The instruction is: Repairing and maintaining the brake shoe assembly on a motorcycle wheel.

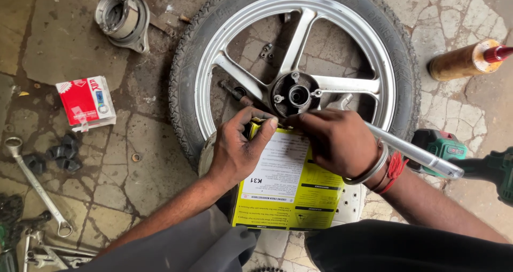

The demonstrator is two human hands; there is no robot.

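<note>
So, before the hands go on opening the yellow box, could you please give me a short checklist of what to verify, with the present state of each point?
1. Both hands on the box: ok. The left hand and right hand pinch the top edge of the yellow box.
2. Box opened: cannot tell; the fingers cover the flap.
3. Box supported: ok, it rests over the tyre of the alloy wheel, near the person's knees.
4. Wheel lying flat: ok, it lies on the stone floor.
5. Long metal bar out of the way: not ok, it passes close under the right wrist.
6. Spanner in reach: ok, it lies on the left.
</note>
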